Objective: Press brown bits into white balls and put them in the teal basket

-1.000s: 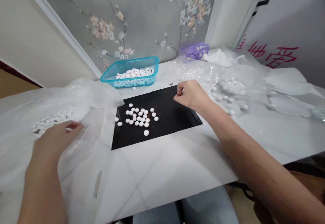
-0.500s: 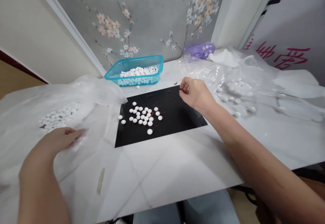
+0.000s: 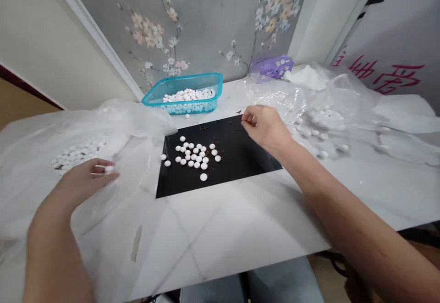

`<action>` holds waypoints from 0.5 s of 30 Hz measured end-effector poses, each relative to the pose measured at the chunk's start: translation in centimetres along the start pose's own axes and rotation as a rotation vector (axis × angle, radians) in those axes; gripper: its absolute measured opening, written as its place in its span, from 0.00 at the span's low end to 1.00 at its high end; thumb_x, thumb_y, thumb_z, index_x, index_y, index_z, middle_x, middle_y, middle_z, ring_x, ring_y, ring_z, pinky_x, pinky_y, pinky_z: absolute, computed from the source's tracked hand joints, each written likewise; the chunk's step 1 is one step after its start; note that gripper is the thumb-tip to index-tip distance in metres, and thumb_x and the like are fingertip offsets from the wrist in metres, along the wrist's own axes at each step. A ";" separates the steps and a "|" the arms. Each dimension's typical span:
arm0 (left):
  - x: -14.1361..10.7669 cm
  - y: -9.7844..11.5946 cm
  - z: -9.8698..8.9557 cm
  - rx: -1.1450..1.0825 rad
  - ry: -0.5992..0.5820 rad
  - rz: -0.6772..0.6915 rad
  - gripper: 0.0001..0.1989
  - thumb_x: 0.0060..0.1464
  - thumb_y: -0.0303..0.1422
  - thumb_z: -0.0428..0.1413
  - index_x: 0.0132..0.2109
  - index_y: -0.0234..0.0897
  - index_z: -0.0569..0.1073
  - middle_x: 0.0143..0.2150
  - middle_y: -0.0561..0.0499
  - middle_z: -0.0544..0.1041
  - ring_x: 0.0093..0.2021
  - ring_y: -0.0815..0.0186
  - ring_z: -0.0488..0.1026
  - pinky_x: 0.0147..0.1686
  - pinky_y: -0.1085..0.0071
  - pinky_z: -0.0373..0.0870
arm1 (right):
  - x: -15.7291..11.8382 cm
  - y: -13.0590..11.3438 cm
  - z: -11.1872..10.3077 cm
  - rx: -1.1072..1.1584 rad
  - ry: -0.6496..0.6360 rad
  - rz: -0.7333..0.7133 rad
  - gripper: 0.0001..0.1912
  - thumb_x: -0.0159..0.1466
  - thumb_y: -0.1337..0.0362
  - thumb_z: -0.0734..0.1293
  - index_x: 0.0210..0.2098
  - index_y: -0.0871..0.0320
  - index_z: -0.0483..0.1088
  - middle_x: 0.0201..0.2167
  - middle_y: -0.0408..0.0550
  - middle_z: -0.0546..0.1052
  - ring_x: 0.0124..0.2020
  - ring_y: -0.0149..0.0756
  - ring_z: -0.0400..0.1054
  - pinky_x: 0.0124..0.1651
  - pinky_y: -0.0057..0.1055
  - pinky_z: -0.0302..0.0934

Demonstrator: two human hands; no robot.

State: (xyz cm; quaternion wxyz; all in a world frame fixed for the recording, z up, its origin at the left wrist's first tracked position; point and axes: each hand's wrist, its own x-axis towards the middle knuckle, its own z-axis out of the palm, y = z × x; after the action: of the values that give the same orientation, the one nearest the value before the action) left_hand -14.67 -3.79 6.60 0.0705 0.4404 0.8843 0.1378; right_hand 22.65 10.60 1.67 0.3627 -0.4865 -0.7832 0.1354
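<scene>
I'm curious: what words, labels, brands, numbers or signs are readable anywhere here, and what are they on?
Nothing I can quote with certainty.
Panel, far right: large red handwriting, apparently Chinese characters, too slanted and cropped to read reliably.
Purple item: pale spots, too blurred to tell whether any are print.
Blue basket, black mat and white pieces: no lettering visible.

Left-hand grip (image 3: 80, 181) is pinching small white piece (image 3: 109, 169) between thumb and finger, hanging out near cloudy plastic (image 3: 125, 122) and pile of white pieces (image 3: 77, 153). Right-hand grip (image 3: 264, 123) is curling by far right corner of black sheet (image 3: 244, 154), not making out if it's holding anything. More white discs (image 3: 204, 177) plus brown bits (image 3: 204, 128) are lying on sheet. Turquoise basket (image 3: 219, 87) is sitting behind, on marbled surface (image 3: 233, 229).
</scene>
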 end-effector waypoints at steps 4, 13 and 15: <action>-0.1 0.5 0.1 0.026 -0.089 -0.090 0.21 0.42 0.44 0.56 0.43 0.38 0.73 0.35 0.50 0.77 0.34 0.61 0.75 0.33 0.71 0.66 | 0.0 -0.4 0.3 -0.001 -0.070 0.005 0.06 0.52 0.74 0.61 0.25 0.60 0.68 0.26 0.46 0.70 0.25 0.30 0.62 0.32 0.27 0.57; -0.3 1.2 0.2 0.037 0.028 -0.133 0.18 0.44 0.41 0.56 0.44 0.40 0.74 0.39 0.53 0.77 0.34 0.64 0.73 0.32 0.73 0.64 | -0.3 -1.1 0.8 -0.012 -0.195 -0.071 0.07 0.52 0.75 0.62 0.26 0.61 0.72 0.25 0.46 0.73 0.26 0.31 0.64 0.32 0.26 0.58; -0.3 1.0 0.3 0.046 0.124 -0.119 0.18 0.44 0.42 0.56 0.44 0.43 0.74 0.40 0.54 0.76 0.36 0.63 0.73 0.32 0.73 0.64 | -0.4 -1.3 0.9 -0.020 -0.202 -0.092 0.08 0.52 0.74 0.62 0.26 0.61 0.73 0.26 0.46 0.74 0.26 0.31 0.64 0.32 0.27 0.57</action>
State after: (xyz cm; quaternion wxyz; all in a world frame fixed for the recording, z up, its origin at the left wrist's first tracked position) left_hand -13.66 -3.41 6.60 0.0135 0.3790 0.9146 0.1400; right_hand 21.28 9.77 1.60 0.2827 -0.4375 -0.8387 0.1590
